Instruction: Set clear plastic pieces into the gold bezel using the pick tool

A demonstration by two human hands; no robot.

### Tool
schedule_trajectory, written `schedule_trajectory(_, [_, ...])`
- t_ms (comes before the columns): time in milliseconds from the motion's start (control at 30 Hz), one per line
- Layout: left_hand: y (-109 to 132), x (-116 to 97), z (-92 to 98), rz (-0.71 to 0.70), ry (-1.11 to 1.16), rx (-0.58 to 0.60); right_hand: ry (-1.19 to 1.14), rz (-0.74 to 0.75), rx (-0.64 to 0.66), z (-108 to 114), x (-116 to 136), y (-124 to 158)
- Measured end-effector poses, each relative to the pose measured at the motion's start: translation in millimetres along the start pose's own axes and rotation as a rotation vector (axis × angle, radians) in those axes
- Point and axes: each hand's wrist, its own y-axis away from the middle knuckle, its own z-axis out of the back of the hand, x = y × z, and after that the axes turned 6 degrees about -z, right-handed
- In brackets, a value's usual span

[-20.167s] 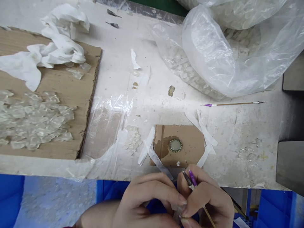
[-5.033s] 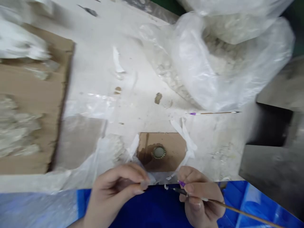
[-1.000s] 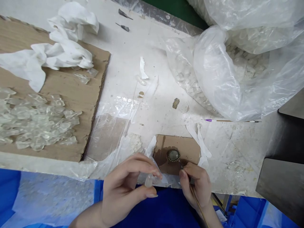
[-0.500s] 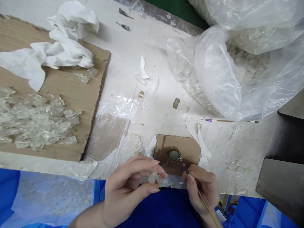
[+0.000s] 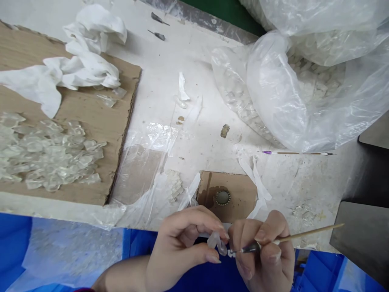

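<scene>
My left hand pinches a small clear plastic piece between thumb and fingertips. Closed around a thin wooden stick tool with a dark pointed end is my right hand. The tool's tip meets small white bits beside the clear piece; whether they belong to the piece or the tip I cannot tell. Just beyond both hands, a round dish with a beaded rim sits on a small stained cardboard piece.
On the left, a large cardboard sheet bears a heap of clear pieces and a crumpled white cloth. Bulky plastic bags stand at the back right. Another thin stick lies before them. Blue bins sit below the table edge.
My right hand has turned and pulled the stick tool from beside the dish to the clear piece. My left hand has shifted right and slightly down with the piece.
</scene>
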Motion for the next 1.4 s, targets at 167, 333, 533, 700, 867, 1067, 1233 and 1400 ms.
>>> schedule_trajectory(167, [-2,-2,-0.7,0.021,0.001,0.031,-0.237,-0.049,0.079,-4,2,2])
schedule_trajectory(333, [-2,-2,-0.6,0.010,-0.007,0.049,-0.266,-0.067,0.081,-5,3,4])
schedule_trajectory(533, [-1,-2,-0.4,-0.006,-0.038,0.052,-0.293,-0.039,0.126,-7,1,5])
schedule_trajectory(700, [-1,-3,1.0,-0.010,-0.055,0.073,-0.293,-0.025,0.125,-8,0,4])
schedule_trajectory(867, [-2,-2,1.5,-0.023,-0.063,0.069,-0.285,-0.041,0.116,-7,1,4])
schedule_trajectory(1067, [-2,-3,1.2,-0.035,-0.078,0.074,-0.204,-0.050,0.079,-5,3,4])
schedule_trajectory(1233, [-2,-3,0.6,-0.009,-0.044,0.058,-0.218,-0.020,0.079,3,3,1])
schedule_trajectory(1400, [1,-1,2.1,0.040,0.067,0.070,-0.179,0.079,-0.004,11,0,-2])
